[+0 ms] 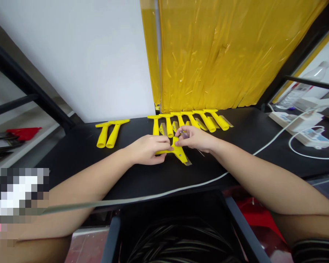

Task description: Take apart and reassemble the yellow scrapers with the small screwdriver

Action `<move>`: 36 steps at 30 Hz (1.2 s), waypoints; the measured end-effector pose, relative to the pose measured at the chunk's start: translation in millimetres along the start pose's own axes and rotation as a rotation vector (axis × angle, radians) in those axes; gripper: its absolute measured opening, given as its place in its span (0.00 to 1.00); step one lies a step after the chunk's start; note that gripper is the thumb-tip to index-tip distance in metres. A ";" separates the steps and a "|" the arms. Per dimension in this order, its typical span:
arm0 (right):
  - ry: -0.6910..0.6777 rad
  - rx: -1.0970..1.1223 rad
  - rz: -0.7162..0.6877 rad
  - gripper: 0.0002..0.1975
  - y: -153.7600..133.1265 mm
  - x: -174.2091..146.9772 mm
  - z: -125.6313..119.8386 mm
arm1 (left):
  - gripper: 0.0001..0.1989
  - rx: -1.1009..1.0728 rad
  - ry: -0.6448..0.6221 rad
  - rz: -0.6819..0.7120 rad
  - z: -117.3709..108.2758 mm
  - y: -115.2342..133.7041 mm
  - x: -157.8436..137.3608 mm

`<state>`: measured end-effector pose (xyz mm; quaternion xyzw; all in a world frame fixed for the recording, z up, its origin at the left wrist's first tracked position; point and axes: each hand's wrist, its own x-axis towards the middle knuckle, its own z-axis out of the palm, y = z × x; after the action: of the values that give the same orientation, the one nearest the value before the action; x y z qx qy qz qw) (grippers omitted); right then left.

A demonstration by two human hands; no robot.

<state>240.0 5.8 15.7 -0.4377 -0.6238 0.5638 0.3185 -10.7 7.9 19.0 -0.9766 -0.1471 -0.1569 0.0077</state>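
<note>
My left hand point(149, 149) is closed around the handle of a yellow scraper point(179, 153), low over the black table. A thin metal blade point(188, 161) sticks out at the scraper's near right end. My right hand point(196, 138) is pinched at the scraper's upper side, its fingertips touching or very close to it. Something thin and metallic shows between those fingers, and a thin metal rod point(201, 153) pokes out below the hand; its kind is unclear. Behind my hands lies a row of several yellow scrapers point(207, 123), with blades showing beside some handles.
Two more yellow scrapers point(113, 135) lie at the left of the black table point(142, 180). A white cable point(181, 188) crosses the near side toward power strips point(304, 128) at right. A white panel point(98, 58) and yellow-wrapped panel point(224, 54) stand behind. A plastic bottle point(304, 86) is at far right.
</note>
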 end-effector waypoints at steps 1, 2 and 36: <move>-0.013 -0.005 -0.015 0.22 0.6 0.4 -0.1 | 0.14 0.004 -0.002 0.001 -0.1 0.0 0.1; -0.023 -0.014 -0.028 0.22 0.9 0.7 -0.1 | 0.14 0.007 -0.002 0.002 -0.3 0.0 0.1; -0.116 -0.927 -0.840 0.06 2.9 -1.7 -8.7 | 0.13 0.166 -0.003 0.075 -18.9 18.7 5.1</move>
<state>249.0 7.8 14.4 -0.2164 -0.9384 0.0842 0.2558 -6.4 -9.7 39.1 -0.9776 -0.1229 -0.1423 0.0943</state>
